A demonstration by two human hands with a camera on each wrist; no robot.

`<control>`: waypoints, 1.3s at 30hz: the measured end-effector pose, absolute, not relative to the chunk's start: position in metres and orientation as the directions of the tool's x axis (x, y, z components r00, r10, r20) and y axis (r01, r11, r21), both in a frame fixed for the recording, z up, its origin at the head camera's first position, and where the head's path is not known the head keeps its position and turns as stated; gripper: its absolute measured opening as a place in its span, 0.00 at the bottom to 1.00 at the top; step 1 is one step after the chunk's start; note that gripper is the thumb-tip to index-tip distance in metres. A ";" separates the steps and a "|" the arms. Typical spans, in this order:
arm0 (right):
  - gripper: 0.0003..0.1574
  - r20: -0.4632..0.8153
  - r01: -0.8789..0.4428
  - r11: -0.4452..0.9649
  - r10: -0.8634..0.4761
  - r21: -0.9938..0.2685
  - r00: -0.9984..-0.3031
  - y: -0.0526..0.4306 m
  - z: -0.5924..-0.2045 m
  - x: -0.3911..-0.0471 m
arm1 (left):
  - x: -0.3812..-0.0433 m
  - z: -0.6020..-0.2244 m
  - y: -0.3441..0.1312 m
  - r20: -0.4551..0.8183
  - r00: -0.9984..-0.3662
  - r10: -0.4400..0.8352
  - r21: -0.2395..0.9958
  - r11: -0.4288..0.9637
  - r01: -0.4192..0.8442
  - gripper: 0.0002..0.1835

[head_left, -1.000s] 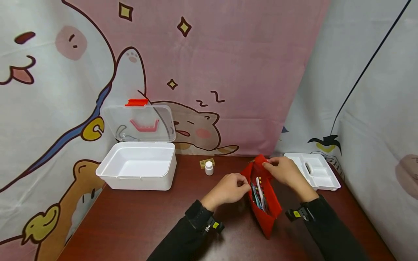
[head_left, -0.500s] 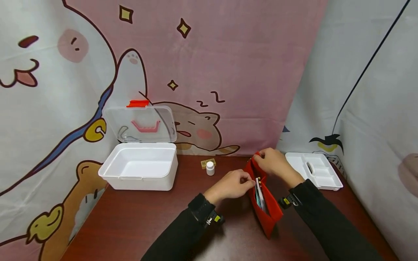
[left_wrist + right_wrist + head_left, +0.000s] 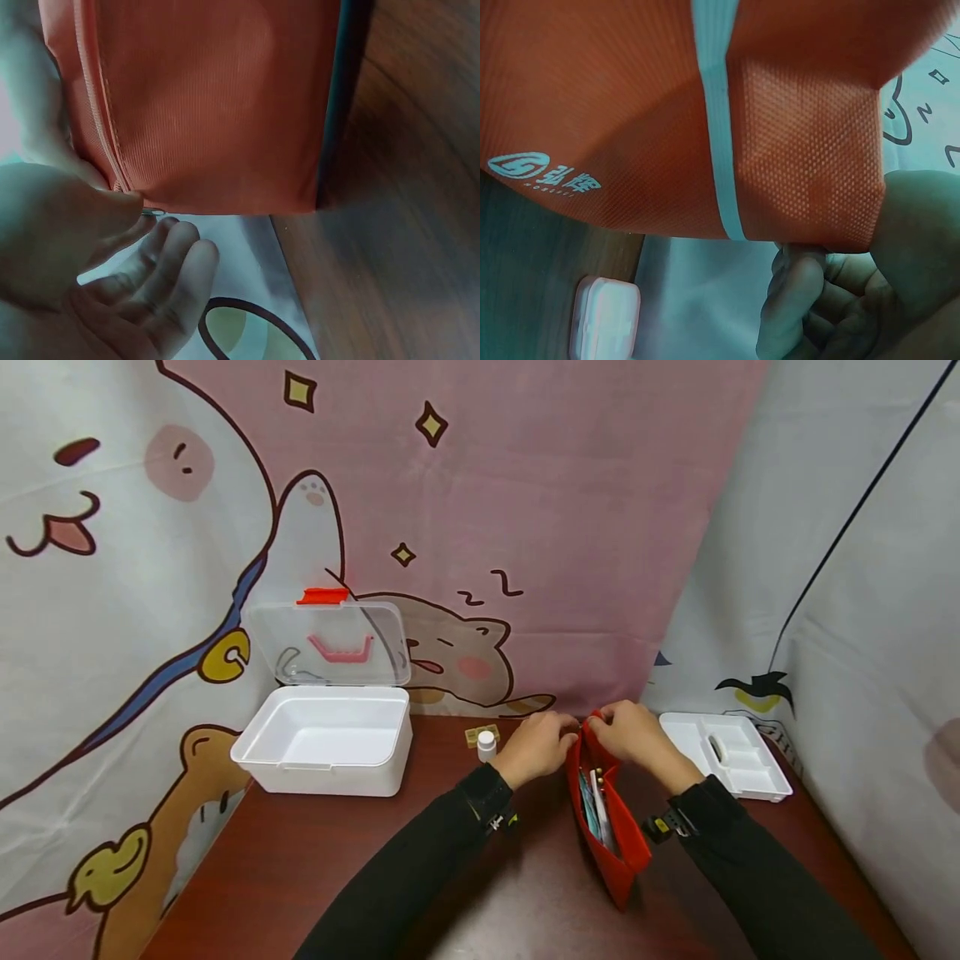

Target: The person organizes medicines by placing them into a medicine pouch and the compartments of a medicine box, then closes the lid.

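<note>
A red zippered pencil pouch stands on the table, its top gaping and several pens inside. At the pouch's far end, my left hand has thumb and finger pinched at the small metal zipper pull; the other fingers extend below it in the left wrist view. My right hand grips the far top corner of the pouch between thumb and fingers. The right wrist view shows the pouch's outer side with a pale stripe and a printed logo.
To the left stands a white box with its clear lid raised. A small white bottle and a gold-coloured piece are just beyond my left wrist. A white compartment tray lies at the right, near the cloth backdrop.
My left hand has moved from the pouch's left rim to its far end, at the zipper pull. My right hand has shifted slightly and keeps hold of the far corner.
</note>
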State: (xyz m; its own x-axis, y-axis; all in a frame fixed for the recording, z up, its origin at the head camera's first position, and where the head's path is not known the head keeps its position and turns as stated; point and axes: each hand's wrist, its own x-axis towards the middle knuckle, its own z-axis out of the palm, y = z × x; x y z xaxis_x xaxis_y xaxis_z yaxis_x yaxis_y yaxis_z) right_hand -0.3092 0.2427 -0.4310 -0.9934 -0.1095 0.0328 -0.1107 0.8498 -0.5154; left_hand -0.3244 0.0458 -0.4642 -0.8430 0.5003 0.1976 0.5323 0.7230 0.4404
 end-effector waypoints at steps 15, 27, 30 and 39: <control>0.29 0.027 -0.127 0.884 -0.128 -0.450 -0.991 0.240 -0.431 -0.319 | -0.339 -0.465 0.057 0.197 -0.801 0.565 0.287 0.748 0.598 0.09; 0.24 0.073 -0.170 0.908 -0.153 -0.384 -0.985 0.236 -0.427 -0.325 | -0.341 -0.469 0.057 0.277 -0.745 0.606 0.185 0.728 0.661 0.12; 0.23 0.061 -0.146 0.911 -0.133 -0.386 -0.989 0.235 -0.426 -0.325 | -0.340 -0.468 0.057 0.301 -0.719 0.626 0.124 0.723 0.680 0.12; 0.23 0.051 -0.115 0.895 -0.103 -0.431 -0.993 0.237 -0.428 -0.327 | -0.335 -0.464 0.056 0.337 -0.674 0.657 0.049 0.703 0.710 0.10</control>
